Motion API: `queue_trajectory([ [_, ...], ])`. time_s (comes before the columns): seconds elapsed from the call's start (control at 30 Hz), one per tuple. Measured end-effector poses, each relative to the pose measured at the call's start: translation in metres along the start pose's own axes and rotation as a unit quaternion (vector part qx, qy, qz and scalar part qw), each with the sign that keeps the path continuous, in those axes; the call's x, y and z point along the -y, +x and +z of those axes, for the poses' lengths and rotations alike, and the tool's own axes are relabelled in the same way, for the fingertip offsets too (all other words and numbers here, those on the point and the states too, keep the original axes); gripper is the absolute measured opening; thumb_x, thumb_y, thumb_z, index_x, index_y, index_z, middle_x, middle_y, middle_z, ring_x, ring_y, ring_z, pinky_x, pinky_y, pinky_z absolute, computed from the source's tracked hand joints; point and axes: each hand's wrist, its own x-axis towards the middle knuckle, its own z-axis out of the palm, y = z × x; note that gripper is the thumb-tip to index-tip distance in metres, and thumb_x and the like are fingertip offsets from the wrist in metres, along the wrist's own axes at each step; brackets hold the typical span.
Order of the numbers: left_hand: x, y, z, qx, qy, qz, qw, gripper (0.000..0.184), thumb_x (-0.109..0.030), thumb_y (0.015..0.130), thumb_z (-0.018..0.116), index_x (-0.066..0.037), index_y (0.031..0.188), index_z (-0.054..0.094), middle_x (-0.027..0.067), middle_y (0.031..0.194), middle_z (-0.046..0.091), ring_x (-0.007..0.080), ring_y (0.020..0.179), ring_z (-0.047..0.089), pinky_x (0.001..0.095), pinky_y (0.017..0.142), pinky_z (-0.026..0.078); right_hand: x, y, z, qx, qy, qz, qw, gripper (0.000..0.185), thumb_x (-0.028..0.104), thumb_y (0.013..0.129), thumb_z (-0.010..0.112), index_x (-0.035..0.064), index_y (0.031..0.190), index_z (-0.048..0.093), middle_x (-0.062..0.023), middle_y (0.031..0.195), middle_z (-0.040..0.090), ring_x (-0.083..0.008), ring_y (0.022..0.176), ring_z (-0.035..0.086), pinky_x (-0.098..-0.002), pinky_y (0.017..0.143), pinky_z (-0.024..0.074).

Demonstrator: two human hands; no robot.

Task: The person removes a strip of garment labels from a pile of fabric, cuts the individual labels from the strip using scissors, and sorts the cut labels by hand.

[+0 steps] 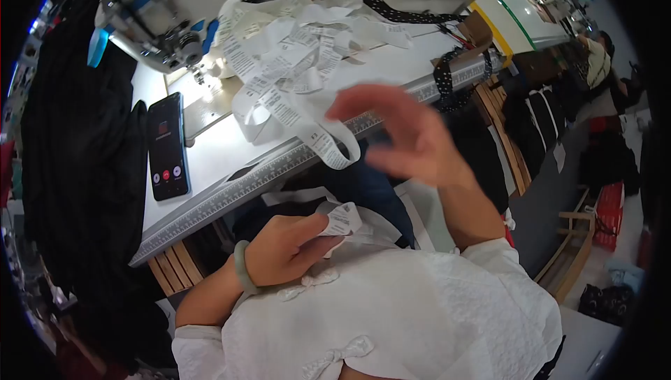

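Note:
My left hand point(290, 247), with a pale green bangle point(244, 268) at the wrist, is closed on printed care labels point(342, 219) close to my chest. My right hand point(412, 135) is raised over the table's front edge, blurred by motion. Its thumb and fingers are apart, with nothing seen between them. Just left of it, a looped end of a label strip point(328, 146) hangs over the edge. That strip runs back into a tangled heap of white label tape point(300, 44) on the table.
A sewing machine point(175, 37) stands at the back left, its lamp lit. A phone point(168, 146) lies on the table point(217, 163), which has a ruler along its front edge point(237, 188). Black cloth point(77, 135) hangs at left. Dotted black ribbon point(391, 9) lies behind the heap.

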Motion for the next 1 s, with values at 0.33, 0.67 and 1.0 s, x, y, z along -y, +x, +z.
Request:
queue_trajectory([
  [0.33, -0.026, 0.036, 0.004, -0.122, 0.094, 0.012, 0.988, 0.014, -0.003, 0.084, 0.067, 0.003, 0.096, 0.063, 0.0111, 0.086, 0.066, 0.0166, 0.069, 0.062, 0.0283, 0.063, 0.049, -0.123, -0.157, 0.006, -0.001, -0.151, 0.185, 0.971, 0.019, 0.010, 0.082, 0.067, 0.0039, 0.099, 0.067, -0.0127, 0.097, 0.070, -0.0264, 0.087, 0.069, -0.0364, 0.072, 0.0520],
  [0.67, -0.030, 0.068, 0.006, -0.305, -0.149, 0.085, 0.937, 0.030, -0.016, 0.100, 0.053, 0.002, 0.124, 0.053, 0.0102, 0.101, 0.065, 0.0088, 0.069, 0.061, 0.0187, 0.051, 0.044, -0.060, -0.475, -0.190, -0.431, -0.414, 0.417, 0.685, 0.038, -0.011, 0.078, 0.045, 0.0004, 0.106, 0.068, -0.0109, 0.102, 0.070, -0.0190, 0.093, 0.066, -0.0310, 0.084, 0.0512],
  [1.0, 0.045, 0.162, 0.130, 0.102, -0.148, -0.099, 0.979, 0.031, -0.003, 0.098, 0.051, -0.002, 0.129, 0.054, 0.0046, 0.113, 0.063, 0.0085, 0.098, 0.057, 0.0243, 0.087, 0.047, -0.022, -0.372, -0.113, -0.584, 0.018, 0.293, 0.757, 0.031, 0.026, 0.098, 0.047, 0.0060, 0.116, 0.063, -0.0091, 0.091, 0.067, -0.0213, 0.086, 0.068, -0.0354, 0.077, 0.0543],
])
